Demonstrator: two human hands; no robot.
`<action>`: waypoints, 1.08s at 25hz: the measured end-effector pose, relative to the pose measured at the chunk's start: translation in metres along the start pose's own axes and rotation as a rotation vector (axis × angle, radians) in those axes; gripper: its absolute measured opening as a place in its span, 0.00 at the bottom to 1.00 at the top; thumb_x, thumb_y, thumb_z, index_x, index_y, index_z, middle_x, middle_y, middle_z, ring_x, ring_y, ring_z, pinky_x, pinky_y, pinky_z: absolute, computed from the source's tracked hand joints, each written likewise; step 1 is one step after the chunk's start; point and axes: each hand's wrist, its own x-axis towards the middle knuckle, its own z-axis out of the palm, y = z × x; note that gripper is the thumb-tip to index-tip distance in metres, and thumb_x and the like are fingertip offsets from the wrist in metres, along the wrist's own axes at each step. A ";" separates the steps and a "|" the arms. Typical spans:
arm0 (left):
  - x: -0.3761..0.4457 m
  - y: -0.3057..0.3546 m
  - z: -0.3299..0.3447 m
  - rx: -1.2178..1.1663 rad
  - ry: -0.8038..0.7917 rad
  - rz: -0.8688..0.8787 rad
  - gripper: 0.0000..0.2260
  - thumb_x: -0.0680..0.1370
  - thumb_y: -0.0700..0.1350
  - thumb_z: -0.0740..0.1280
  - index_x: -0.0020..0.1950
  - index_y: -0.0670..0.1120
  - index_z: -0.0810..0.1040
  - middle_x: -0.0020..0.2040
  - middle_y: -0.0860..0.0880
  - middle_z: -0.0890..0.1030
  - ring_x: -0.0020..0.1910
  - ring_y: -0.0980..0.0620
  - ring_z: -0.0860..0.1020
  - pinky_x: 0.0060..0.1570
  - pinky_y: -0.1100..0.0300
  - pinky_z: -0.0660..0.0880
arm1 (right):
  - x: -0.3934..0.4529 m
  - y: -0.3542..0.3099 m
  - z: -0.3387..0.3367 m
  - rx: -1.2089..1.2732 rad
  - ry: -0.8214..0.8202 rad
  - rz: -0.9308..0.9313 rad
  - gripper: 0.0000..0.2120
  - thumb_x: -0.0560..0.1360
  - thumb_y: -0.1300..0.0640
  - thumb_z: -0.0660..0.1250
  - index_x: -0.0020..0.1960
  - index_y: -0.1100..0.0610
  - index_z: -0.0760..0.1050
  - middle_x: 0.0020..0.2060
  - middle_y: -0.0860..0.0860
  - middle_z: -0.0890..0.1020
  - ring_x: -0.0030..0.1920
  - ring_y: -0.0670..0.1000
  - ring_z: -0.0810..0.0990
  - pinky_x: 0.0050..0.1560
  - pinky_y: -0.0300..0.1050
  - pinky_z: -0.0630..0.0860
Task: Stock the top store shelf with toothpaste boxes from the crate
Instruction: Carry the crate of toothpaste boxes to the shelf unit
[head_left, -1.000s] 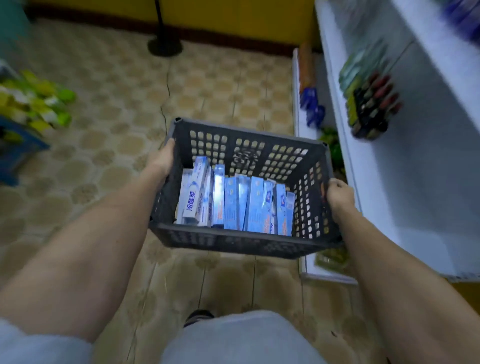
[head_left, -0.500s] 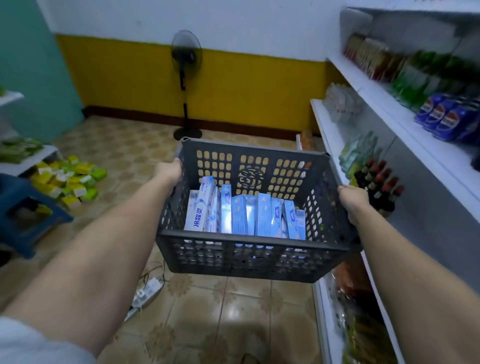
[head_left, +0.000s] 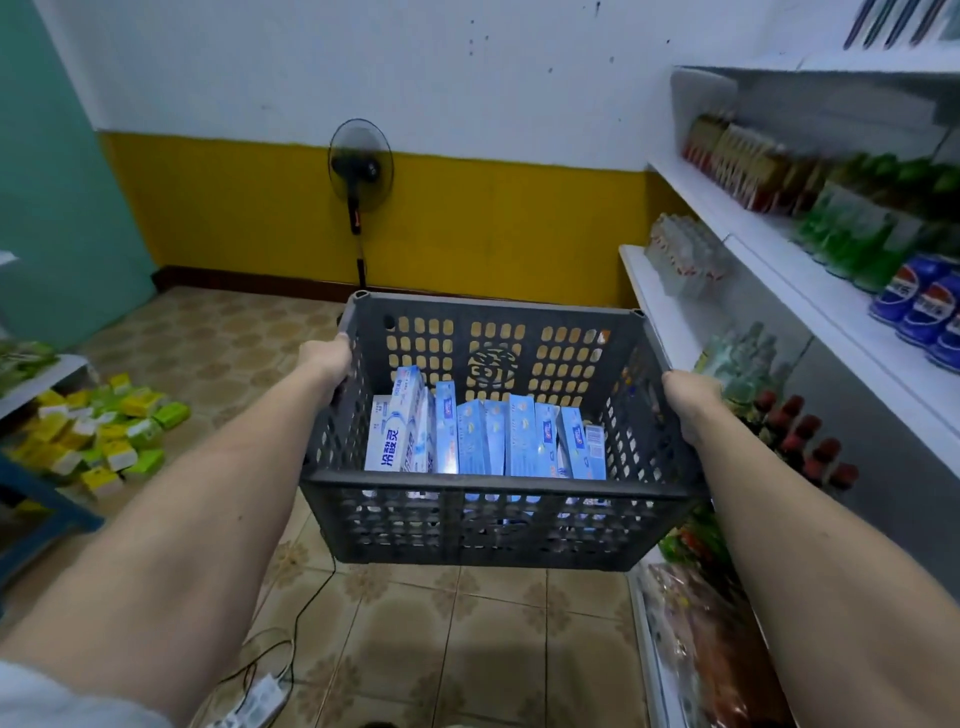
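crate carried level toward the shelves

the person holds a dark perforated crate (head_left: 498, 519) out in front, clear of the floor. the left hand (head_left: 327, 361) grips the left rim, fingers curled over the edge; the right hand (head_left: 688, 397) clasps the right rim the same way. between the two grips, a row of toothpaste boxes (head_left: 483, 436) stands on end along the crate's near side, blue and white, leaning slightly against one another.

off beyond the right grip runs the white shelving; the top shelf (head_left: 831, 67) sits high above that hand, and what it holds is blurred.

to carry well from here, i'd say keep both grips even so the crate stays flat and the boxes don't topple, turn toward the right, and find a resting place for the crate near the shelving before freeing a hand. a power cord (head_left: 306, 608) trails on the floor below the left grip, worth stepping around.
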 end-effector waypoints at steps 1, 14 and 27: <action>0.016 0.005 0.004 0.010 0.012 0.007 0.23 0.83 0.56 0.57 0.56 0.36 0.78 0.34 0.44 0.76 0.26 0.48 0.70 0.29 0.59 0.66 | 0.004 -0.008 0.009 0.024 0.017 0.009 0.05 0.75 0.64 0.58 0.48 0.64 0.71 0.34 0.56 0.75 0.36 0.56 0.76 0.38 0.47 0.70; 0.280 0.071 0.066 0.053 -0.123 -0.013 0.26 0.81 0.56 0.57 0.66 0.36 0.74 0.50 0.37 0.82 0.40 0.41 0.81 0.34 0.60 0.67 | 0.147 -0.077 0.190 0.137 0.149 0.146 0.21 0.68 0.54 0.65 0.57 0.65 0.73 0.43 0.62 0.83 0.39 0.60 0.83 0.39 0.53 0.80; 0.498 0.151 0.175 0.135 -0.130 -0.032 0.26 0.81 0.57 0.57 0.64 0.36 0.77 0.52 0.37 0.82 0.49 0.37 0.81 0.34 0.55 0.70 | 0.301 -0.170 0.312 0.111 0.229 0.134 0.13 0.76 0.53 0.65 0.53 0.62 0.71 0.45 0.57 0.79 0.36 0.54 0.78 0.41 0.44 0.77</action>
